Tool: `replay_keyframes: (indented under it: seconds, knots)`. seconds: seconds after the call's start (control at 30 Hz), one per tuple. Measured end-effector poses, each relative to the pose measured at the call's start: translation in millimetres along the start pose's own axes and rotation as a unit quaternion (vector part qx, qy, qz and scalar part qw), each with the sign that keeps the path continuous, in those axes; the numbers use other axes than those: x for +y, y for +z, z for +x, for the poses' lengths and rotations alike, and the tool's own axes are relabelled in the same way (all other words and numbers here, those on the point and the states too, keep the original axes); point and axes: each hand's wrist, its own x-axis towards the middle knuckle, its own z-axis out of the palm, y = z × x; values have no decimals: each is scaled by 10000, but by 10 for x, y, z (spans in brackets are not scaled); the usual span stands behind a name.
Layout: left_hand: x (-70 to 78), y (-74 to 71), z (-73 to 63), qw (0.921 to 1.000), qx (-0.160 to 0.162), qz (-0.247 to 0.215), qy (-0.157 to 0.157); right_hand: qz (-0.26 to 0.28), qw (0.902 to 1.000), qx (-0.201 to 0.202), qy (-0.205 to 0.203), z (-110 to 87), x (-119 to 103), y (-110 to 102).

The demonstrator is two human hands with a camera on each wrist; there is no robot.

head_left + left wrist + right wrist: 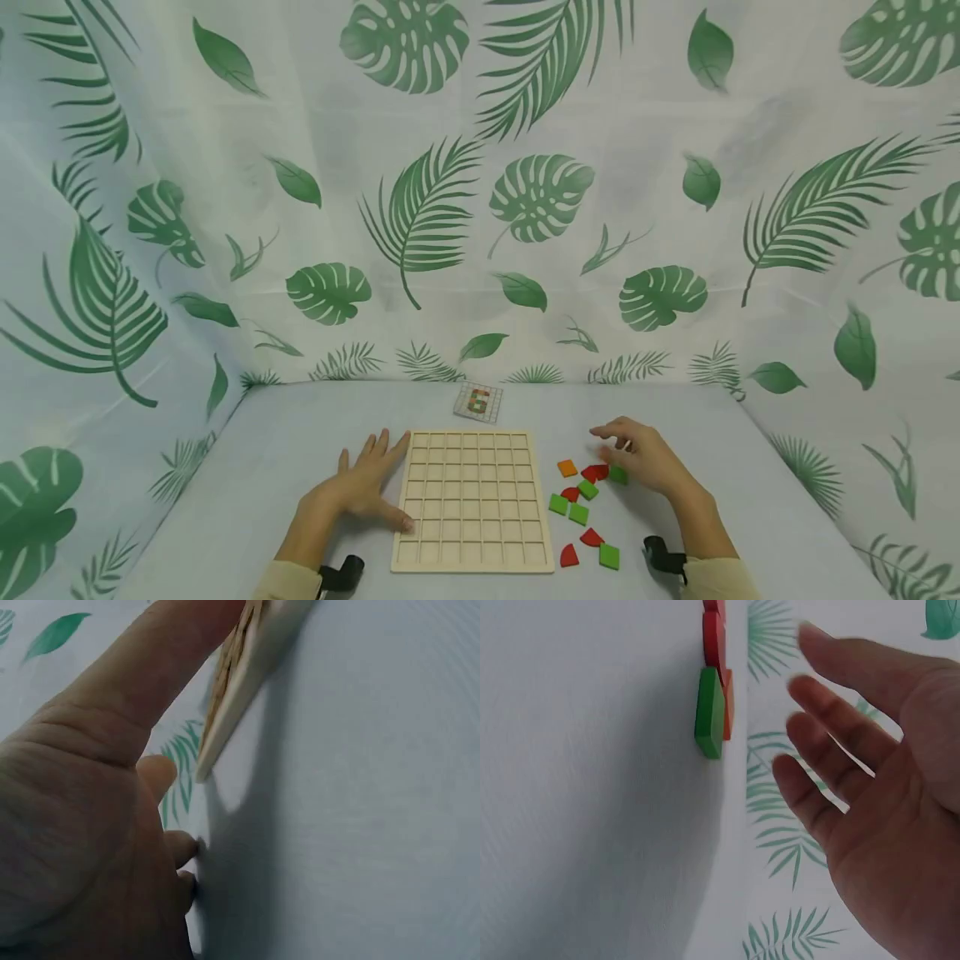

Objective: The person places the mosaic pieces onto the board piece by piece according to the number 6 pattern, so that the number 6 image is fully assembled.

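A pale wooden grid board (471, 503) with bare square cells lies on the table. My left hand (362, 487) rests at its left edge, fingers spread, the thumb over the lower left cells and the index fingertip by the upper corner. In the left wrist view the thumb (150, 667) reaches onto the board's rim (232, 720). My right hand (643, 455) hovers above the right side, fingers loosely bent and holding nothing. Just below it are a green square tile (617, 475) and red quarter-round tiles (600, 472). The right wrist view shows the green tile (709, 712) apart from the fingers.
Several more tiles lie right of the board, among them an orange square (567, 468), a green square (609, 557) and a red quarter-round (569, 555). Behind the board lies a pattern card (478, 402) with a figure 6. A leaf-print curtain (525, 333) borders the table.
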Motion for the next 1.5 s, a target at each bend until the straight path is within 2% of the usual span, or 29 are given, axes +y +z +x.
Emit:
replay_keyframes:
  seconds: [0.13, 0.3, 0.53, 0.8, 0.87, 0.97, 1.1, 1.27, 1.33, 1.5]
  knots:
    - [-101, 82, -4, 9998, -28, -160, 100, 140, 9984, -537, 42, -6, 43, 2]
    - [-87, 97, 18, 9997, -7, -92, 223, 132, 9957, -894, 207, -21, 72, 31]
    - [1, 75, 55, 9994, -159, 309, -92, -189, 9953, -814, 483, -48, 107, 73]
    - [10, 91, 26, 9994, -195, 239, -146, 183, 9969, -642, 420, -26, -22, -1]
    - [-5, 98, 15, 9995, -206, 184, -153, 273, 9977, -541, 293, 19, -91, -21]
    - [-62, 122, 30, 9997, -187, 117, -125, 495, 9982, -299, -182, 101, -240, -47]
    - [-96, 140, 70, 9998, -187, 19, -74, 854, 9935, -80, -745, 190, -512, -51]
    - [-70, 118, 61, 9998, -194, -54, -19, 1062, 9885, -131, -1066, 283, -795, 23]
    - [-112, 142, 65, 9998, -136, -26, 118, 1057, 9875, -108, -1167, 323, -875, 77]
    - [-101, 109, 16, 9998, -87, -104, 137, 903, 9869, 327, -1294, 421, -1049, 249]
